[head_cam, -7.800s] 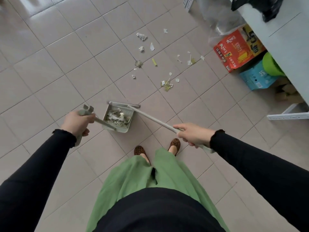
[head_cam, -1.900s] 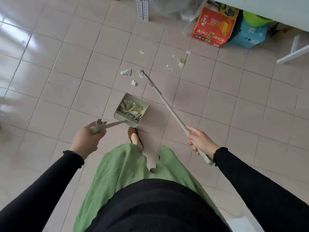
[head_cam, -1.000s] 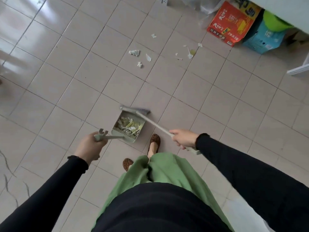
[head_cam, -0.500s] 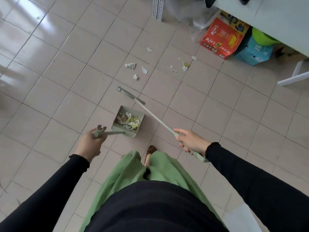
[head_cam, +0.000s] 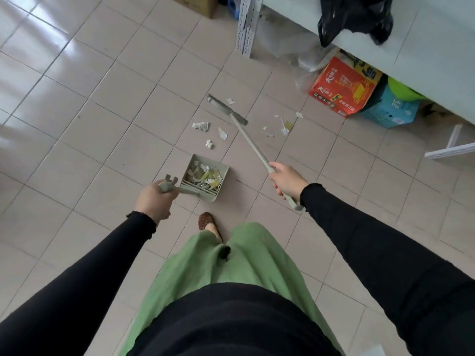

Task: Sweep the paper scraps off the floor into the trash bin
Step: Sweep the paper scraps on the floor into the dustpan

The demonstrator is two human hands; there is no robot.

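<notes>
My left hand (head_cam: 154, 202) grips the handle of a grey-green dustpan (head_cam: 223, 173), which rests on the tiled floor and holds several paper scraps. My right hand (head_cam: 286, 179) grips the long handle of a grey broom (head_cam: 253, 145). The broom head (head_cam: 226, 109) lies on the floor beyond the dustpan. Loose paper scraps lie between them: a crumpled one (head_cam: 201, 125), a small ball (head_cam: 209, 144), a white piece (head_cam: 222, 133). More bits (head_cam: 284, 127) lie to the right of the broom head. No trash bin is in view.
A white table (head_cam: 437, 47) with a black bag (head_cam: 357, 16) on it stands at the upper right. Under it sit a red carton (head_cam: 343, 87), a blue box (head_cam: 390, 111) and a green ball. A perforated metal leg (head_cam: 245, 24) stands beyond. My foot (head_cam: 207, 222) is behind the dustpan.
The broom head has swung away from the dustpan mouth, out past the loose scraps. My right arm has stretched forward. The dustpan stays in place on the floor.
</notes>
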